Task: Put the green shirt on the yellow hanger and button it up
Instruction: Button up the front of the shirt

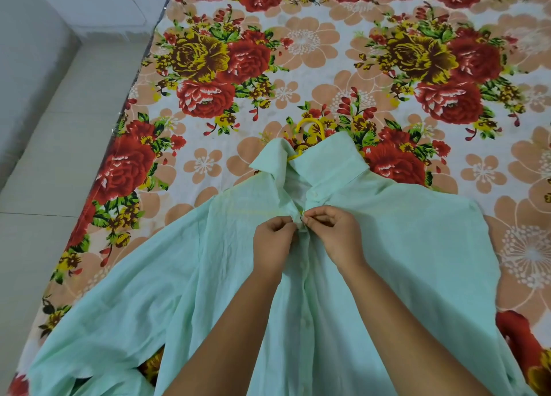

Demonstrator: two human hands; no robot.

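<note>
The pale green shirt (402, 246) lies spread front-up on the bed, collar pointing away from me. The yellow hanger (310, 127) is inside it; only its hook and a bit of its neck show above the collar. My left hand (272, 242) pinches the left front edge of the shirt just below the collar. My right hand (334, 231) pinches the right front edge at the same spot, fingertips almost meeting the left hand's. Small pale buttons run down the placket between my forearms. The fabric between my fingers hides the button there.
The bed is covered by a floral sheet (298, 53) with red and yellow roses. The bed's left edge drops to a pale tiled floor (44, 157). The shirt's sleeves spread out to the left and right over the sheet.
</note>
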